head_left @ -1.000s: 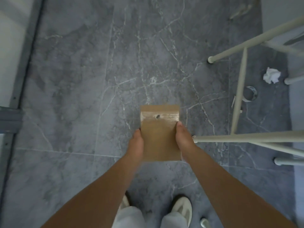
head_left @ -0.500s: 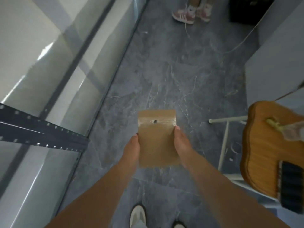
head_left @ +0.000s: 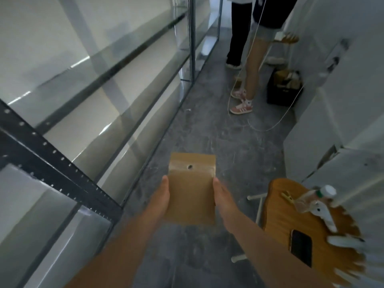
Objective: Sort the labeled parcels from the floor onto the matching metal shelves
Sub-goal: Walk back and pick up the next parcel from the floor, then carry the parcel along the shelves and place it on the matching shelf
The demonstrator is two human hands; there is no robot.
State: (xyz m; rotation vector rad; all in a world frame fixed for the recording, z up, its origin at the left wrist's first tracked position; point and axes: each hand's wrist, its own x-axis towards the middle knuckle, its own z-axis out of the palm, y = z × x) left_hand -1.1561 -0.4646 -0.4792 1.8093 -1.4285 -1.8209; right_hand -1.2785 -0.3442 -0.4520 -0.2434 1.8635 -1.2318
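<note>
A flat brown paper parcel [head_left: 191, 190] with a small round hole near its top is held out in front of me above the grey floor. My left hand [head_left: 161, 199] grips its left edge and my right hand [head_left: 222, 199] grips its right edge, thumbs lying along the sides. No label shows on the side facing me. The metal shelves [head_left: 62, 169] run along the left, with dark perforated beams and pale boards.
A round wooden stool [head_left: 307, 225] with a phone, a bottle and small items stands at the right. Two people's legs [head_left: 247, 65] and a trailing white cable [head_left: 268, 127] are ahead. A black crate [head_left: 284, 90] sits by white cabinets [head_left: 332, 121].
My view has lifted from the floor at my feet to the aisle ahead. The shelves, stool top and people came into sight. Both hands kept the same hold on the parcel.
</note>
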